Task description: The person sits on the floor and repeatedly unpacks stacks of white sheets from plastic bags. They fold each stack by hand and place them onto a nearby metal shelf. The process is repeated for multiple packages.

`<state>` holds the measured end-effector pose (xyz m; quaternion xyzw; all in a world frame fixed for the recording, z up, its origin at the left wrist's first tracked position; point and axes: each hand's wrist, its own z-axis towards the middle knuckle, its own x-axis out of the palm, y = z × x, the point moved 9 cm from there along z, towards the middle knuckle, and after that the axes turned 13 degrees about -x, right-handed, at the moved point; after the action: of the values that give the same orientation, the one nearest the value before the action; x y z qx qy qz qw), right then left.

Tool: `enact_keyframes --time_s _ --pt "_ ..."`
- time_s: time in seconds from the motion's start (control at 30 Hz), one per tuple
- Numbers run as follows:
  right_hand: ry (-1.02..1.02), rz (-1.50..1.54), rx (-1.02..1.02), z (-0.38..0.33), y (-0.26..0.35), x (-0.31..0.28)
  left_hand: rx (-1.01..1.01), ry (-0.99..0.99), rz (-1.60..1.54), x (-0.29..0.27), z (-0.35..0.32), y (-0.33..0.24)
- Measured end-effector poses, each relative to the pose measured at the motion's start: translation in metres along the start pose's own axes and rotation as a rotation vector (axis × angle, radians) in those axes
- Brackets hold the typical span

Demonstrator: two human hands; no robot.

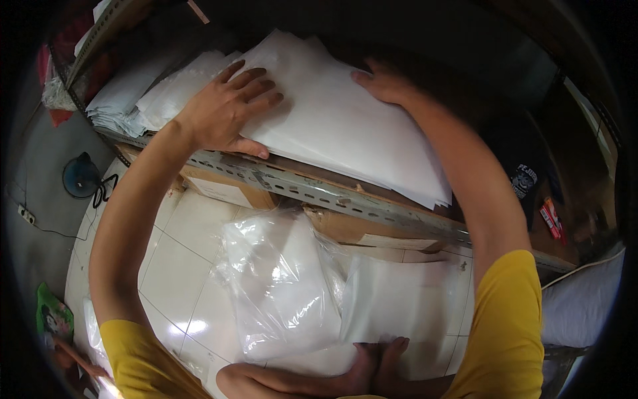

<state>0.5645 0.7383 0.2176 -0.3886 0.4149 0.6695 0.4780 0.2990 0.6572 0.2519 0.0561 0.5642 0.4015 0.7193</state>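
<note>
A thick stack of white sheets [345, 126] lies on a metal shelf [312, 189] in front of me. My left hand [229, 110] rests flat on the near left part of the stack, fingers spread, thumb at the shelf's front rail. My right hand [382, 83] presses on the far edge of the same stack, its fingers partly hidden behind it. Both arms wear yellow short sleeves. Neither hand has a closed grip on anything.
More piles of white sheets [143, 96] sit on the shelf to the left. Under the shelf lie cardboard boxes [226, 189]. Clear plastic bags of white sheets [282, 286] lie on the white tiled floor by my bare feet [379, 362]. A dark round object with a cable [81, 176] stands at left.
</note>
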Motion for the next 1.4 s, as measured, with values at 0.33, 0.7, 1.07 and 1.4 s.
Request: enact_keyframes --time_s 0.33,0.7,1.07,1.4 --pt "-0.139 0.179 -0.301 0.066 0.03 0.044 -0.051 -0.051 -0.084 -0.005 -0.004 0.003" --pt "-0.117 -0.06 -0.151 0.04 0.053 0.022 -0.109 0.05 -0.122 0.015 0.002 0.003" --pt "0.026 -0.134 -0.238 0.009 0.081 0.034 0.02 0.154 0.06 0.022 0.018 -0.007" --pt "-0.301 0.872 -0.393 -0.269 0.15 -0.083 -0.722 -0.214 -0.731 -0.001 -0.206 -0.131"
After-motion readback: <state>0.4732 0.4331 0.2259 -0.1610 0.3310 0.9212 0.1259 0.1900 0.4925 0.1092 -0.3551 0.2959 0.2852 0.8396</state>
